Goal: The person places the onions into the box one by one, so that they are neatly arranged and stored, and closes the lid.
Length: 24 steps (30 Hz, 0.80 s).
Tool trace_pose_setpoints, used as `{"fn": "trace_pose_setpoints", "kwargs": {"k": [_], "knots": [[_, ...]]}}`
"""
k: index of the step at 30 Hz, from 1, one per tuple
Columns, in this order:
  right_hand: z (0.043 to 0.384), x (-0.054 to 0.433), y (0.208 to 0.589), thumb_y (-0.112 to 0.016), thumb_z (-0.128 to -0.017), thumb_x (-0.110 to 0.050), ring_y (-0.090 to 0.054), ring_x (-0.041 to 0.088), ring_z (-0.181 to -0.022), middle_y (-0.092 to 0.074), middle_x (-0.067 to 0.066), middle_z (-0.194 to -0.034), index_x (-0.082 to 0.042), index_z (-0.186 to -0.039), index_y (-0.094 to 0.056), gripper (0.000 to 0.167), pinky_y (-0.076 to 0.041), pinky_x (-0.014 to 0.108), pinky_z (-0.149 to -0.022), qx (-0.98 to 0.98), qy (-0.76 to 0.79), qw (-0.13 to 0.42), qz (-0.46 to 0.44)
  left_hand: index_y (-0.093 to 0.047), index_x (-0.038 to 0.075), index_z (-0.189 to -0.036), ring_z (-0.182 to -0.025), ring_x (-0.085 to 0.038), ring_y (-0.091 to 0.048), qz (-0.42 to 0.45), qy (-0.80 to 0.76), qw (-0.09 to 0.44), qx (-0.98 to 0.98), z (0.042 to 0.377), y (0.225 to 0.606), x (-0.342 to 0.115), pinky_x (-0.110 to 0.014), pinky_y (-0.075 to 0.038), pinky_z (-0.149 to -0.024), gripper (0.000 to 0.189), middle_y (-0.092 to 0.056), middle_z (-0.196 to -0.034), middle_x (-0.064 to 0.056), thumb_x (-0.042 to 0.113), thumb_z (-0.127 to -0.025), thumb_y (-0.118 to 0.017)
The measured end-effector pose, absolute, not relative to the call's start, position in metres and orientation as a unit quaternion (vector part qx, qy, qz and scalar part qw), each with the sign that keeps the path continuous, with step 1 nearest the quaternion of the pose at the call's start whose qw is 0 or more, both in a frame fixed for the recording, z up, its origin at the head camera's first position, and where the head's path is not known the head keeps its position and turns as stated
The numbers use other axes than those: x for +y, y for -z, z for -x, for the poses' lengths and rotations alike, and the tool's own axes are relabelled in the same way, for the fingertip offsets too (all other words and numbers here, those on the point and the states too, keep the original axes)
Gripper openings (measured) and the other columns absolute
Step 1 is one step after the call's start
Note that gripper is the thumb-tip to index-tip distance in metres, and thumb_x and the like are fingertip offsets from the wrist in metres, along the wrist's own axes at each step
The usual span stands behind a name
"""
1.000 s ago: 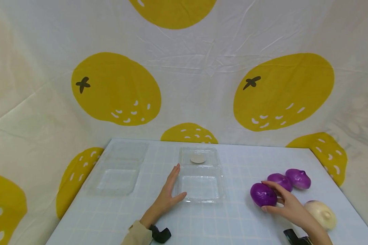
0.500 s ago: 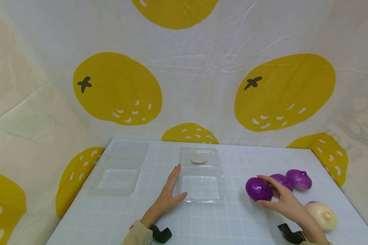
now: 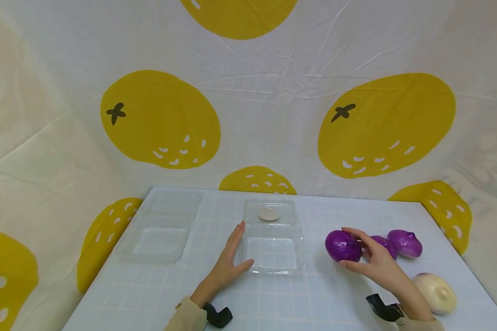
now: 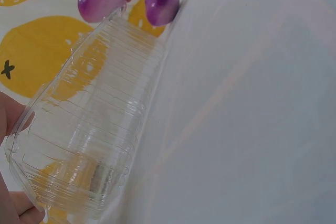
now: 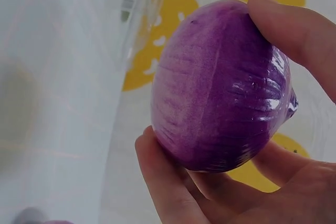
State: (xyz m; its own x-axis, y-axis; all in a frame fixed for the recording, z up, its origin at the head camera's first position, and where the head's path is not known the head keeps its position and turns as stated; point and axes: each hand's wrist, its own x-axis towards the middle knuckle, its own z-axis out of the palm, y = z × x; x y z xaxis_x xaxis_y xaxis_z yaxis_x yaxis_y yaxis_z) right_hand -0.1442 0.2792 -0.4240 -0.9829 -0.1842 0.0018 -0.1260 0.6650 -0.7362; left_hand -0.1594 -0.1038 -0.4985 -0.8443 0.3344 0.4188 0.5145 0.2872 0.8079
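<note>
In the head view my right hand (image 3: 383,264) holds a glossy purple onion (image 3: 343,246) between thumb and fingers, raised over the right half of the table. The right wrist view shows the same onion (image 5: 215,87) close up, its pointed tip toward the palm. My left hand (image 3: 223,271), fingers extended and thumb spread, rests at the left side of a clear plastic clamshell box (image 3: 269,253). That box lies with its lid folded back, a pale oval label (image 3: 268,213) on the lid. From the left wrist, fingers show at the rim of the box (image 4: 94,103).
Two more purple onions (image 3: 405,243) (image 3: 384,246) lie at the right, one partly behind my right hand. A pale, peeled-looking onion (image 3: 435,293) sits near the right wrist. Another opened clear box (image 3: 161,241) lies at the left of the table. A patterned cloth (image 3: 269,138) hangs behind.
My right hand has carried the purple onion up and to the left, away from the other onions. The left hand has stayed by the middle box.
</note>
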Motion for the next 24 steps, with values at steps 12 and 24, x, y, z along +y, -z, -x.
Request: {"fn": "trace_pose_setpoints", "kwargs": {"k": [12,24], "knots": [[0.151,0.264,0.413,-0.081,-0.083,-0.030,-0.056,0.048,-0.116,-0.044,0.027,-0.144,-0.016,-0.149,-0.041,0.079,-0.053,0.057,-0.089,0.898,0.427,0.026,0.100,-0.023,-0.008,-0.153,-0.146,-0.050,-0.015,0.267,0.536,0.082,-0.797,0.160,0.498,-0.104,-0.071,-0.015,-0.110,0.084,-0.020,-0.159,-0.029,0.001,-0.084,-0.070],[0.160,0.240,0.399,-0.081,-0.083,-0.028,-0.057,0.039,-0.118,-0.046,0.019,-0.144,-0.020,-0.149,-0.042,0.077,-0.054,0.048,-0.091,0.886,0.447,0.007,0.125,-0.023,-0.009,-0.152,-0.145,-0.050,-0.015,0.271,0.533,0.085,-0.797,0.160,0.498,-0.105,-0.071,-0.015,-0.110,0.084,-0.021,-0.158,-0.029,0.001,-0.084,-0.071]]}}
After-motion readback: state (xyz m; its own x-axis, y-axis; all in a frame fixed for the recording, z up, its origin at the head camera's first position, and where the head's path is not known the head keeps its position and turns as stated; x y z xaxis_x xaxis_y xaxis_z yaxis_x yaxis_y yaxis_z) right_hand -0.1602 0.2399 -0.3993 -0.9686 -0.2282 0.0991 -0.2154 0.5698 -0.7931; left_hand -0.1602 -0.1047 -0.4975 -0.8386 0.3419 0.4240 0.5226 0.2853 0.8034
